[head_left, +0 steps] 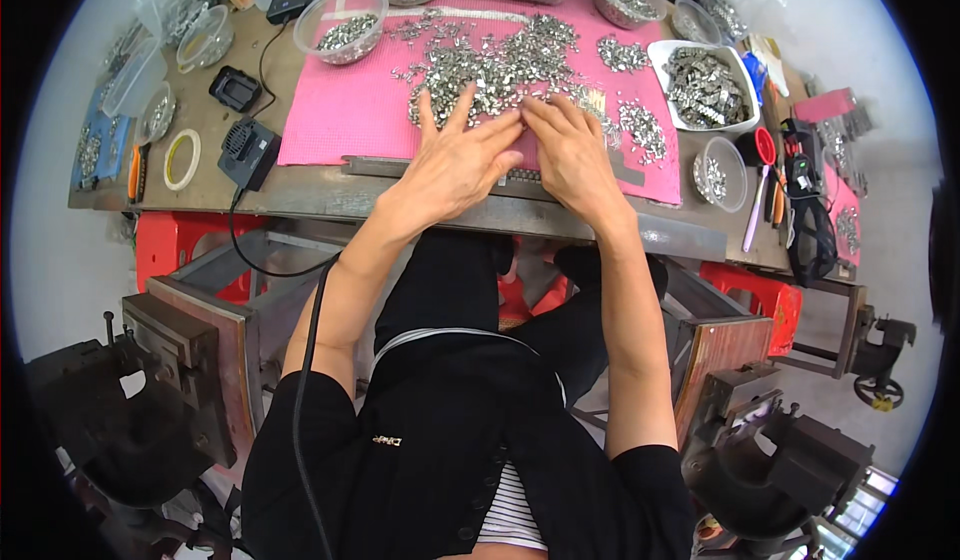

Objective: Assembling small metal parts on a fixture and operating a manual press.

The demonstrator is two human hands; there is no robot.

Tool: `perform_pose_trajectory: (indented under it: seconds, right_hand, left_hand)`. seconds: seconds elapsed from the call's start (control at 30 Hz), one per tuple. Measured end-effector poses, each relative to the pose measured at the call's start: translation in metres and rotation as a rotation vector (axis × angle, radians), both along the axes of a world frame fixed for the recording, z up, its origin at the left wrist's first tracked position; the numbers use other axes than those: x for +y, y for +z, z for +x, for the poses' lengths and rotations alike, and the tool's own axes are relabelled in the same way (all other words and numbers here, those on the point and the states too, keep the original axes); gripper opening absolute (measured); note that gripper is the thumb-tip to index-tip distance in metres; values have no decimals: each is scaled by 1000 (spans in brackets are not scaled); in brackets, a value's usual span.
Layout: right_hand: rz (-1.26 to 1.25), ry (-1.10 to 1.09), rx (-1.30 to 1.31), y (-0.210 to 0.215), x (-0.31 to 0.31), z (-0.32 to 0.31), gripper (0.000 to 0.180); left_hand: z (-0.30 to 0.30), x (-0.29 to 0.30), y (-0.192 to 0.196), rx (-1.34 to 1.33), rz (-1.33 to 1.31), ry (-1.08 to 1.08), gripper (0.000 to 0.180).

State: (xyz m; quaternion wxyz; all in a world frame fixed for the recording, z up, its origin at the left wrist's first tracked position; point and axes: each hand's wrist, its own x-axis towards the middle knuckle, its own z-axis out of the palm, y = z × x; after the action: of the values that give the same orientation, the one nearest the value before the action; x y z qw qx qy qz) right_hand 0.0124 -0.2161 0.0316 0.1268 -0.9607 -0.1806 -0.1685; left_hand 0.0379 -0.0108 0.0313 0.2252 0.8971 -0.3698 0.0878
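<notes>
My left hand [452, 172] is over the near edge of a heap of small shiny metal pieces [500, 65]. Its fingers are spread, two of them reaching into the heap, and the thumb stands apart. Close beside it, my right hand [572, 150] has its fingers bent and held together at the heap's edge. Whatever its fingertips pinch, if anything, is hidden, as is its thumb. Under both wrists, a long narrow metal bar [375, 166] lies along the front edge of the pink mat [320, 125]; a row of small pieces shows on it between the hands.
Smaller piles of pieces [642, 130] lie on the mat's right. A white tub [742, 123] and a clear round bowl [346, 52] hold metal parts. A black charger [248, 152], a tape roll [180, 160] and a purple-handled tool [756, 210] rest on the bench. Vises [165, 390] flank my legs.
</notes>
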Motion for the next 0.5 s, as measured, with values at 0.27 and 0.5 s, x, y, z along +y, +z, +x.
perform_pose_trajectory:
  seconds: [0.27,0.5]
  right_hand:
    - [230,76,155,20,-25,-27,26]
    - [386,-40,158,19,-24,-23,15]
  left_hand:
    - [-3,31,4,83,-167,24,19]
    - [12,16,7,20,-203,11,8]
